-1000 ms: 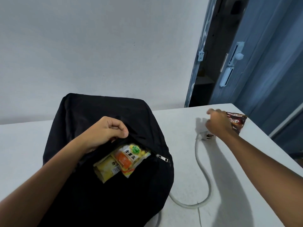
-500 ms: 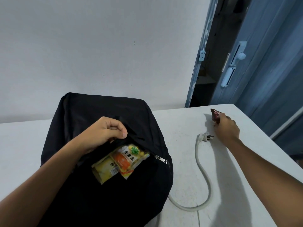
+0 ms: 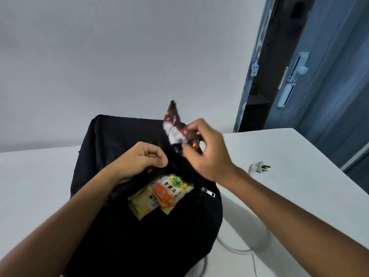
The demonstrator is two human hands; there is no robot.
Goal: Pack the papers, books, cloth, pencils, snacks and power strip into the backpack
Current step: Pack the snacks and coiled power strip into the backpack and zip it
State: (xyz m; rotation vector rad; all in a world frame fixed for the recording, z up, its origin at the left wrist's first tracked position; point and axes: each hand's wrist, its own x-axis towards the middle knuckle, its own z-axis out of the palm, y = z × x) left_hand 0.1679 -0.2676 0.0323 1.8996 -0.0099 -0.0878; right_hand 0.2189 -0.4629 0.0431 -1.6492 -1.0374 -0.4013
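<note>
A black backpack (image 3: 123,232) lies on the white table (image 3: 299,176). My left hand (image 3: 139,158) pinches the upper edge of its front pocket and holds it apart. Yellow and orange snack packets (image 3: 159,194) stick out of that pocket. My right hand (image 3: 207,152) holds a brown snack packet (image 3: 175,124) in the air just above the pocket, slightly blurred. The power strip's white cable (image 3: 239,248) curls on the table to the right of the backpack, with its plug (image 3: 259,168) lying farther back. The strip itself is hidden.
A grey wall stands behind the table. A blue door (image 3: 329,76) with a pale handle is ajar at the right, beyond the table's right edge. A silver zipper pull (image 3: 208,192) lies at the pocket's right end.
My right hand picked the brown snack packet up from the table's far right and carried it left, above the backpack pocket. My left hand kept its grip on the pocket edge.
</note>
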